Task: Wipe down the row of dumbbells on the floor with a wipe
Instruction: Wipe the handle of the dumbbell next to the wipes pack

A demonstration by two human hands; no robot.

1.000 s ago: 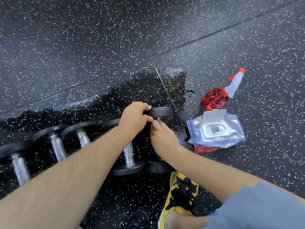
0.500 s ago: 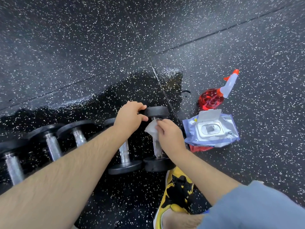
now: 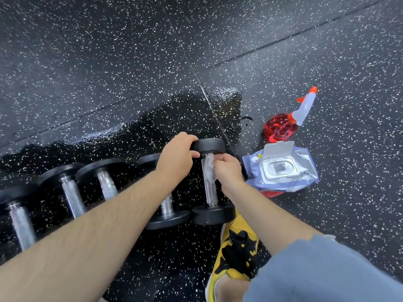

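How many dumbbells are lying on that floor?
5 black-ended steel dumbbells in a row, right to left: first dumbbell, second dumbbell, third dumbbell, fourth dumbbell, fifth dumbbell. More may lie off-frame.

A red spray bottle [image 3: 281, 129] sits on the black speckled floor [image 3: 109, 51], just beyond an open-lidded wipes pack [image 3: 281, 171]; a glossy wet patch [image 3: 152, 127] darkens the floor. A yellow-and-black shoe [image 3: 235, 253] is planted nearby.

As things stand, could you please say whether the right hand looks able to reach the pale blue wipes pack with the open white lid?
Probably yes: the right hand, pinching a white wipe at the rightmost dumbbell's steel handle, sits just beside the pale blue wipes pack, with nothing between.
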